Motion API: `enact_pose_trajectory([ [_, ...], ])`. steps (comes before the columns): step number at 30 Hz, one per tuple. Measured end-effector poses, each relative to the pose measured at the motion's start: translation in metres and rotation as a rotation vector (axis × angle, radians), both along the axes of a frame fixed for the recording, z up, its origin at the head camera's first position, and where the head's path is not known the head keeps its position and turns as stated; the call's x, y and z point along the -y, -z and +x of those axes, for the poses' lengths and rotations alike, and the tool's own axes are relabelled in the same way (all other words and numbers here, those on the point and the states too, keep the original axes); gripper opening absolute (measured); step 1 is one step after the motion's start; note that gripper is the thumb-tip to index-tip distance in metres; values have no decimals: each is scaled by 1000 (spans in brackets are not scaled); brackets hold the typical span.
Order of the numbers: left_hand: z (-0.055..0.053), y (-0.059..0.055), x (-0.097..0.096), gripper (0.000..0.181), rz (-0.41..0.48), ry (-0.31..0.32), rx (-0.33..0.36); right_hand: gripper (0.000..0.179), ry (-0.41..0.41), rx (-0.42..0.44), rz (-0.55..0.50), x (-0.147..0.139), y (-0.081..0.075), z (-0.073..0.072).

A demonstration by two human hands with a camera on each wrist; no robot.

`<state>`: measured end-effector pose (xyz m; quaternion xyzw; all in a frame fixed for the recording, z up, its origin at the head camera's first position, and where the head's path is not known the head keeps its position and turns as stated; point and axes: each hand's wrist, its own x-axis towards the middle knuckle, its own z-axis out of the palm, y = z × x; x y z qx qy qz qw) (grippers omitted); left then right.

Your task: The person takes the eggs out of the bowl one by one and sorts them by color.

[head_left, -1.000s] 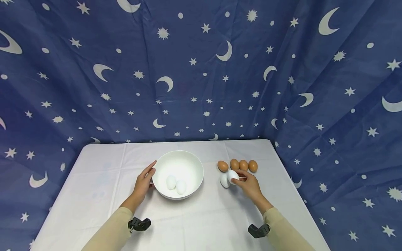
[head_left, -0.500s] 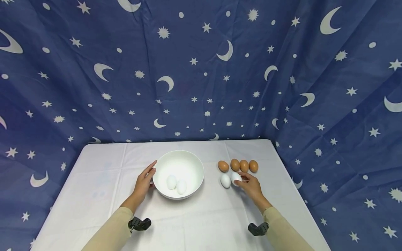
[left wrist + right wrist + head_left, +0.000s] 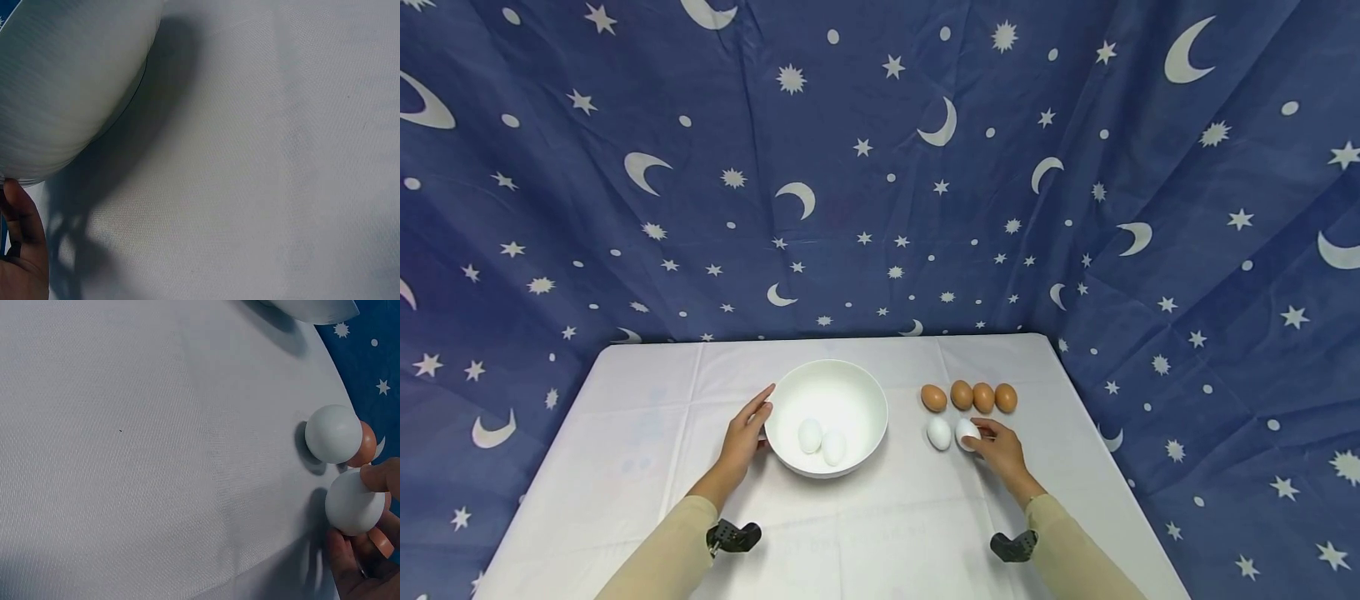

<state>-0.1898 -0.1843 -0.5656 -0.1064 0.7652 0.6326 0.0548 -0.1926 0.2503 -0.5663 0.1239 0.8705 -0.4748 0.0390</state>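
Note:
A wide white bowl [image 3: 826, 385] with two white eggs [image 3: 810, 435] in it stands left of the table's middle. My left hand [image 3: 741, 437] rests against the bowl's left side, its extended fingers along the outer wall; in the left wrist view a fingertip touches the rim. My right hand [image 3: 1000, 450] holds a white egg [image 3: 967, 432] between thumb and fingers, low over the cloth. Just left of it lies another white egg [image 3: 938, 433]. The right wrist view shows the held egg [image 3: 354, 503] with the thumb on its upper side and a finger under it.
Several brown eggs [image 3: 961, 395] lie in a row behind the white ones. The white cloth covers a table [image 3: 880, 533] whose back edge meets a blue curtain [image 3: 850, 167] with moons and stars. Each wrist wears a black device [image 3: 733, 536].
My right hand has moved the white egg rightward and lower, apart from the other white egg, which now shows in full. The left hand and bowl have stayed put.

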Motion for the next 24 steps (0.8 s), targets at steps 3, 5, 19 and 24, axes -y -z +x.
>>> enact_pose_trajectory([
  [3,-1,1,0,49,2,-2,5,49,10,12,-11,0,3,-1],
  [5,-1,1,0,49,1,-1,8,49,17,19,-23,0,5,-1],
  [19,0,3,1,50,4,-1,-7,51,34,29,-27,1,7,-3],
  [24,-1,5,2,50,4,-2,-8,50,48,36,-38,1,8,-4],
])
